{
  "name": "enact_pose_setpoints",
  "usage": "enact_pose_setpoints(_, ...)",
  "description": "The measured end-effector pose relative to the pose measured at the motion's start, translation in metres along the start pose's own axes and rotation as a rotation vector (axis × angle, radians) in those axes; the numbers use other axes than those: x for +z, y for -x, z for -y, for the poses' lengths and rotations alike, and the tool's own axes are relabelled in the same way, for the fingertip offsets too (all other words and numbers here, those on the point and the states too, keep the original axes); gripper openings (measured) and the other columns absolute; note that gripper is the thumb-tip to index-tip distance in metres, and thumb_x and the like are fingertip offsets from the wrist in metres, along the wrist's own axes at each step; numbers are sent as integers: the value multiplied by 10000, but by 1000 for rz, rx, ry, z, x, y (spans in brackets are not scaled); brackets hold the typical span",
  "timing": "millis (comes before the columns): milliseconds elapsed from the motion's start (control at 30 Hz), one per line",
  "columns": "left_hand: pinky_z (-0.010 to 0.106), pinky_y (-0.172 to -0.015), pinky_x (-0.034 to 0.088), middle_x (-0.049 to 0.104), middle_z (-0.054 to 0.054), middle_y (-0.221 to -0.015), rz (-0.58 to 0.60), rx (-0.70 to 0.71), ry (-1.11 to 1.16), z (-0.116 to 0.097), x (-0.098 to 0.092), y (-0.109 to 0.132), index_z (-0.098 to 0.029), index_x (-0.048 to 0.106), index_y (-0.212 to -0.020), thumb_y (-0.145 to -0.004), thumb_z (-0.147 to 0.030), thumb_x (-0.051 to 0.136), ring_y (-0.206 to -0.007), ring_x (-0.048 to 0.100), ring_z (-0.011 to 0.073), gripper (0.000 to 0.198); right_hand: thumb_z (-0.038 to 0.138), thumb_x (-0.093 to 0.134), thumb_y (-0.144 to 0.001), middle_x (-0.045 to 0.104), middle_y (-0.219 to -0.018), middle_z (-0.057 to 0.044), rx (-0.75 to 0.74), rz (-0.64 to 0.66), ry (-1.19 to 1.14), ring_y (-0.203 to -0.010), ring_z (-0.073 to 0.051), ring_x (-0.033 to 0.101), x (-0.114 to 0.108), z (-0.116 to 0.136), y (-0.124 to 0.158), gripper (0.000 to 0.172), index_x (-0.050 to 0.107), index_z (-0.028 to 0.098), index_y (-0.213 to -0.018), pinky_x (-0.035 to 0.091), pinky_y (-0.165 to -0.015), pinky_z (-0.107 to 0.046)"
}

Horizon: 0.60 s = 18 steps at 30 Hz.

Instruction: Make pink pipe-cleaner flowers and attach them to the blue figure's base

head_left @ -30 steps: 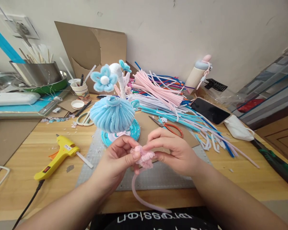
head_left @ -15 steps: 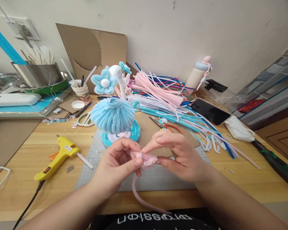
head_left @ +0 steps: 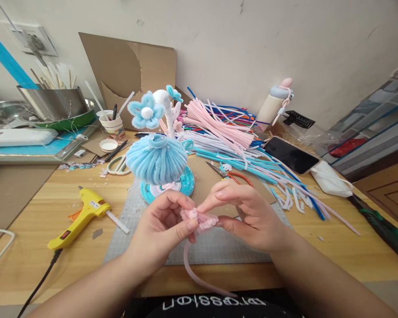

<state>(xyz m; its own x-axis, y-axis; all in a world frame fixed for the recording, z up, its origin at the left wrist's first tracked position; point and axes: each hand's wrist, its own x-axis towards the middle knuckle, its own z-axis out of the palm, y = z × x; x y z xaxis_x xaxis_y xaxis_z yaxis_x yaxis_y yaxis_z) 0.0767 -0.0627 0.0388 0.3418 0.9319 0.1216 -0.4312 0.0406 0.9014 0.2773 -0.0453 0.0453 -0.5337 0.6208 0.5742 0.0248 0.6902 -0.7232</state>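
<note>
Both hands meet over the grey cutting mat (head_left: 218,247) and pinch a small coiled pink pipe cleaner (head_left: 202,219). My left hand (head_left: 162,227) grips its left side between thumb and fingers. My right hand (head_left: 248,216) pinches its right side with fingertips on top. The loose pink tail (head_left: 194,271) curves down toward my lap. Just behind the hands stands a light blue pipe-cleaner figure with a domed skirt (head_left: 156,159) and a blue flower (head_left: 145,111) on a round teal base.
A yellow glue gun (head_left: 81,216) lies at left with its cord. A large heap of pipe cleaners (head_left: 232,141) spreads at back right, with red-handled pliers (head_left: 233,174), a phone (head_left: 289,153), a bottle (head_left: 272,104) and a white mask (head_left: 329,179). Scissors (head_left: 117,165), cups and cardboard sit behind.
The hands have turned the pink coil a little; the right fingers shifted on top of it. The view moved slightly. Nothing else has moved.
</note>
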Motion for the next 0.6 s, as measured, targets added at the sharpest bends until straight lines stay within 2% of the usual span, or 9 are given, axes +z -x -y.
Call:
enact_pose_setpoints(200,180,-508,540,590,-6,-755,-12,-12,2,0,0,0,-176,599,-815,-724,-146,725,-649,588,101,158,44,556,-829,685,-1062,-19,-4,9,-58,-1031,-182,561,1,1,-1,531,434,320,-1266,453,-914,-416)
enact_pose_setpoints(400,194,-518,535,586,-3,-711,-19,-45,-20,0,-1,0,-169,612,-791,-717,-163,734,-620,572,99,143,84,568,-841,658,-1073,-43,26,-7,-70,-1041,-190,564,2,1,-2,454,470,286,-1236,455,-915,-424)
enact_pose_setpoints(600,196,-506,539,592,-8,-720,-2,-43,-6,1,-1,1,-186,619,-799,-719,-169,735,-625,580,101,142,87,575,-845,688,-1036,-22,14,13,-62,-1030,-181,572,2,1,-2,490,442,308,-1262,448,-914,-411)
